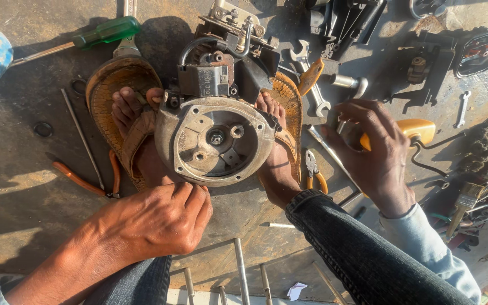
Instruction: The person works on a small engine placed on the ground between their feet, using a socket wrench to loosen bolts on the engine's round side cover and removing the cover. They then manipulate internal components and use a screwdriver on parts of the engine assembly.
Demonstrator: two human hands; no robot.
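At six o'clock of the engine (216,121), left hand (162,220) grips its rim; right hand (377,149), at three o'clock, holds a yellow-handled tool (416,131).

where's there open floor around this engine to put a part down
Bare floor lies lower left, bordered by the orange-handled pliers, the thin rod and the left hand. The right side is crowded: spanners, small pliers, and the yellow-handled tool by the right hand.

green screwdriver (105,32) top left | orange pliers (86,181) left | open-end wrench (463,108) right | paintbrush (463,204) far right
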